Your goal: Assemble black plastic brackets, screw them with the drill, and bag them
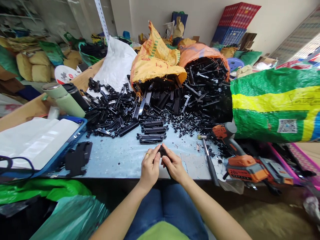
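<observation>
My left hand (150, 165) and my right hand (173, 165) meet at the front edge of the pale blue table (120, 156). Both are closed around one small black plastic part (163, 151), which shows between the fingertips. A ring sits on a left finger. Just beyond my hands lie three stacked black bars (152, 130). Behind them spreads a large heap of black plastic pieces (160, 103) spilling from an orange-yellow sack (156, 60).
An orange cordless drill (240, 160) and a hammer (208, 156) lie right of my hands. A green-yellow sack (275, 103) fills the right. At left stand a blue basket with white sheets (37, 140), a black holder (77, 158) and two flasks (66, 96).
</observation>
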### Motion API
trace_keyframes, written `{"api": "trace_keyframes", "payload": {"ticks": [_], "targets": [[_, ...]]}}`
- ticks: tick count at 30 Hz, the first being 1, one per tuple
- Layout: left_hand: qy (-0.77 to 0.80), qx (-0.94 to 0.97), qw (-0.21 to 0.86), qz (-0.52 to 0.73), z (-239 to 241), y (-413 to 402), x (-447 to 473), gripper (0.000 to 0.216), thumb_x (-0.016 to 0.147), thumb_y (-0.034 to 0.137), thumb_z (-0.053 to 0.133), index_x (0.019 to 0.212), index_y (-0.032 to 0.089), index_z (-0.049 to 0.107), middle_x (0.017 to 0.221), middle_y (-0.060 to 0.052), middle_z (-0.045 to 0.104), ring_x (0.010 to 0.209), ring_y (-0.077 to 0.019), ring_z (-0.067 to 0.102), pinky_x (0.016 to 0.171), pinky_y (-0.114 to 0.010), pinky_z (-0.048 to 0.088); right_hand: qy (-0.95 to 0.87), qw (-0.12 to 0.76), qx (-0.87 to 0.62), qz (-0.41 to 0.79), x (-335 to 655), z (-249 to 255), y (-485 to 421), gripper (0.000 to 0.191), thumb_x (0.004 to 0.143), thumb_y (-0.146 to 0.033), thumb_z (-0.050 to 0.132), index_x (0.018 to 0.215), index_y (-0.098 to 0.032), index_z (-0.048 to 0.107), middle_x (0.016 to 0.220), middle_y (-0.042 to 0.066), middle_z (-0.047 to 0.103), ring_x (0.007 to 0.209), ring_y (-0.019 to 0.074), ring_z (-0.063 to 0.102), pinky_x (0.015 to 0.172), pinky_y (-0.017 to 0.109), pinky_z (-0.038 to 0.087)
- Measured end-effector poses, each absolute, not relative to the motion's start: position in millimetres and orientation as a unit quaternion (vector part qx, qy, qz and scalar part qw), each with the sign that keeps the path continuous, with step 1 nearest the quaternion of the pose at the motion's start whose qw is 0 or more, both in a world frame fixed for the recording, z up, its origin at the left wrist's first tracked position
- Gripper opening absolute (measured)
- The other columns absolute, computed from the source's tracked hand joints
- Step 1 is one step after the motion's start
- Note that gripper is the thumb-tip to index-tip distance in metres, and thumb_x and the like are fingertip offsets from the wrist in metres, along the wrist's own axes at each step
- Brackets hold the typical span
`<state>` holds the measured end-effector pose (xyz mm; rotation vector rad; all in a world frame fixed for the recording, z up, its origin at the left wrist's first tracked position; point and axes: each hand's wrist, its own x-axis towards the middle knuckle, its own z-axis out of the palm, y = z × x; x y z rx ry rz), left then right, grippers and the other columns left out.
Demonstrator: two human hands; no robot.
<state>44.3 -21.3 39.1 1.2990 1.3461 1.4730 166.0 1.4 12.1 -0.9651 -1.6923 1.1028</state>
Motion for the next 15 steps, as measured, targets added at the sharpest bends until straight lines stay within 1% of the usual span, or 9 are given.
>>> {"api": "trace_keyframes", "payload": {"ticks": [2,3,4,6,8,9,11,15], "targets": [[0.532,0.475,0.399,0.576,37,-20,42,0.030,0.082,0.028,0.055,0.110,0.024,0.064,0.104,-0.007,0.060,0.100,-0.0232,0.053,0.091,-0.031,0.040,-0.676,0.427,-0.398,0.449,166,9,4,0.048,0.090,-0.033,0.042,0.137,-0.028,0.035,0.108,0.006,0.058,0.058,0.0079,0.055,0.058,0.025,0.053],[0.539,0.451,0.416,0.578,34,-19,41,0.030,0.081,0.029,0.056,0.110,0.024,0.064,0.105,-0.008,0.060,0.096,-0.0225,0.055,0.088,-0.030,0.042,-0.680,0.415,-0.405,0.449,166,8,5,0.047,0.091,-0.034,0.041,0.137,-0.028,0.035,0.109,0.006,0.058,0.059,0.0082,0.056,0.058,0.025,0.053],[0.548,0.425,0.433,0.576,30,-19,41,0.032,0.081,0.030,0.057,0.111,0.024,0.063,0.105,-0.008,0.060,0.089,-0.0210,0.057,0.081,-0.029,0.046,-0.690,0.398,-0.409,0.444,166,8,7,0.047,0.091,-0.034,0.040,0.137,-0.028,0.036,0.109,0.006,0.059,0.061,0.0091,0.057,0.060,0.026,0.053],[0.570,0.379,0.463,0.564,19,-20,42,0.039,0.081,0.032,0.057,0.118,0.023,0.057,0.100,-0.008,0.060,0.069,-0.0160,0.059,0.066,-0.026,0.049,-0.729,0.356,-0.415,0.412,167,10,12,0.045,0.091,-0.035,0.040,0.135,-0.027,0.039,0.109,0.006,0.060,0.074,0.0125,0.060,0.068,0.028,0.053],[0.591,0.335,0.484,0.552,8,-21,42,0.047,0.081,0.036,0.056,0.125,0.021,0.050,0.091,-0.006,0.061,0.057,-0.0129,0.057,0.058,-0.025,0.049,-0.764,0.327,-0.423,0.362,173,14,23,0.044,0.090,-0.035,0.042,0.133,-0.026,0.042,0.108,0.006,0.061,0.086,0.0152,0.059,0.076,0.031,0.051],[0.598,0.310,0.491,0.552,2,-22,41,0.050,0.080,0.037,0.057,0.126,0.019,0.048,0.086,-0.005,0.061,0.056,-0.0127,0.057,0.057,-0.025,0.049,-0.773,0.322,-0.431,0.337,178,16,32,0.043,0.090,-0.036,0.043,0.132,-0.026,0.044,0.107,0.006,0.061,0.089,0.0158,0.059,0.079,0.032,0.050],[0.600,0.257,0.507,0.563,-6,-25,39,0.053,0.079,0.039,0.059,0.125,0.018,0.046,0.080,-0.003,0.059,0.058,-0.0132,0.059,0.058,-0.025,0.050,-0.773,0.327,-0.458,0.293,191,18,57,0.042,0.089,-0.037,0.044,0.129,-0.025,0.046,0.105,0.006,0.062,0.087,0.0157,0.058,0.079,0.033,0.049],[0.595,0.191,0.533,0.570,-13,-32,32,0.056,0.075,0.039,0.064,0.122,0.016,0.047,0.075,-0.001,0.060,0.061,-0.0130,0.061,0.061,-0.025,0.050,-0.748,0.345,-0.534,0.191,223,20,134,0.040,0.087,-0.038,0.046,0.122,-0.019,0.053,0.100,0.007,0.064,0.083,0.0160,0.058,0.080,0.033,0.046]]}}
